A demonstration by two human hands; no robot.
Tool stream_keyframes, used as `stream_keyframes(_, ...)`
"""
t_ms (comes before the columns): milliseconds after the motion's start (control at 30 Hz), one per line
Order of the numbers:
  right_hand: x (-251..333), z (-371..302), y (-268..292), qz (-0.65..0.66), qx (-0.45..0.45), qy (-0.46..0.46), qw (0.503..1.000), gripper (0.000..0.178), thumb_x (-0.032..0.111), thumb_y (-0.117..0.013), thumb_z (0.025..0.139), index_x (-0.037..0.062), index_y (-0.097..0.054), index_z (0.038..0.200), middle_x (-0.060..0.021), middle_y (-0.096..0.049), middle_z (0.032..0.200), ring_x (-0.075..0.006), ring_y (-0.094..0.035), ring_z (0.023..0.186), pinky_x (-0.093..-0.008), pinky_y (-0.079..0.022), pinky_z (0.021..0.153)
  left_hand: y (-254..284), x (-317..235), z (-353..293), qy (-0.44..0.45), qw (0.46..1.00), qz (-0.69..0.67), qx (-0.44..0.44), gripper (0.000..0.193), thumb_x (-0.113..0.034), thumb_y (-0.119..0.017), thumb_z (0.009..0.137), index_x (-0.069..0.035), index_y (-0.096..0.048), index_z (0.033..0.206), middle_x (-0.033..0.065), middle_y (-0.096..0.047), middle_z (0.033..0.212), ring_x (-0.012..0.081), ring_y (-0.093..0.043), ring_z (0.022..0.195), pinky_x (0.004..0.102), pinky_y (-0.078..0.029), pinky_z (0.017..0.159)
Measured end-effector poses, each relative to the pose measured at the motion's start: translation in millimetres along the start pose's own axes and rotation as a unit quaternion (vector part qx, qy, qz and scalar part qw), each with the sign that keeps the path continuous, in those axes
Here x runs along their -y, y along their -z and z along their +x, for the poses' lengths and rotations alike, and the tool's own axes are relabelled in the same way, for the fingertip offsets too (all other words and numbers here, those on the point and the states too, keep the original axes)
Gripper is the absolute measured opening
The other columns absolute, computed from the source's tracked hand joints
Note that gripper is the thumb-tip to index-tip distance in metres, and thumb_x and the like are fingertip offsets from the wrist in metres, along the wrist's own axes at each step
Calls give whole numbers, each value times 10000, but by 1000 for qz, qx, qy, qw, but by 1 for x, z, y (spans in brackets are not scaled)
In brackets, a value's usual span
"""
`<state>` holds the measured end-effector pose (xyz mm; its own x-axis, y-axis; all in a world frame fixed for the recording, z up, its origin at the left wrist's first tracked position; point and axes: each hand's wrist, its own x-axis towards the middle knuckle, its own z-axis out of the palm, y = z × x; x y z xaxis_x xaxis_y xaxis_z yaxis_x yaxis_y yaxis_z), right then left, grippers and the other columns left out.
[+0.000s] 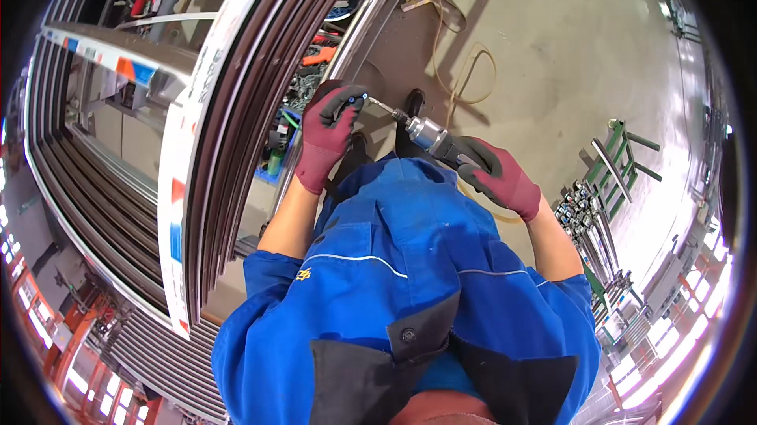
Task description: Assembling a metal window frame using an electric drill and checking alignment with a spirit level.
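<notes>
My right hand (500, 175), in a maroon glove with dark grey fingers, is wrapped round the grip of a silver and black drill (428, 134). From its black chuck a slim metal bit (382, 105) points left, toward my other hand. My left hand (330, 127), gloved the same way, has its fingers curled together at the bit's tip. Tiny blue spots show at those fingertips, but what they pinch is too small to name. Both hands are in front of my blue work jacket (426, 228).
On the left stand dark brown profile frames (244, 109) with white, blue and red edge tape. Behind them is a bench with loose hardware (303, 86) and an orange tool (319, 56). A yellowish hose (493, 70) loops over the floor. At right is a green rack (619, 161) beside stacked metal profiles (579, 212).
</notes>
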<state>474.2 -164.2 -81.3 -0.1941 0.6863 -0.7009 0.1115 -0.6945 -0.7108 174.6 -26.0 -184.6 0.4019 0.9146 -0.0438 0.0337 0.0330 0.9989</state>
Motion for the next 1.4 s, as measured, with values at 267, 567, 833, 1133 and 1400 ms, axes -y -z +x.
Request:
stream_keyframes(267, -10, -25, -77, -105, -34, 36, 993, 635, 296, -688, 953, -39, -518, 1465, -205, -660, 1365, -264, -634, 1224, -369, -470, 1077, 49, -10, -57, -79, 996, 36, 19, 257, -5, -619, 959, 33, -708, 1197, 130, -692, 1154, 212, -652, 1102, 320, -509, 972)
stream_keyframes(567, -36, -53, -83, -114, -45, 79, 989, 626, 295, -690, 941, -32, -538, 1453, -183, -673, 1323, -232, -629, 1196, -371, -472, 1065, 51, -37, -80, -150, 980, 130, 32, 243, -77, -653, 927, -9, -738, 1145, 144, -685, 1094, 280, -663, 1057, 364, -524, 934)
stream_keyframes(833, -58, -71, -62, -110, -25, 154, 982, 607, 302, -674, 974, -15, -529, 1471, -44, -658, 1103, -97, -578, 839, -278, -508, 748, 15, -55, -103, -154, 970, 188, 13, 263, -14, -657, 885, -27, -747, 1132, 147, -690, 1079, 300, -665, 1051, 374, -531, 929)
stream_keyframes(1133, -62, -88, -38, -199, -10, 180, 963, 565, 205, -684, 917, -49, -564, 1407, -167, -683, 1234, -216, -643, 1108, -345, -507, 994, -15, -79, -116, -247, 871, 410, 113, 276, -23, -729, 807, -117, -761, 1065, 83, -681, 1065, 310, -647, 1069, 449, -463, 1038)
stream_keyframes(1400, -102, -83, -52, -130, -45, 221, 966, 596, 188, -681, 921, -53, -531, 1445, -195, -668, 1305, -234, -638, 1194, -360, -489, 1053, -1, -84, -128, -172, 924, 340, -45, 300, 35, -699, 838, -96, -751, 1102, 113, -670, 1070, 344, -637, 1036, 407, -519, 911)
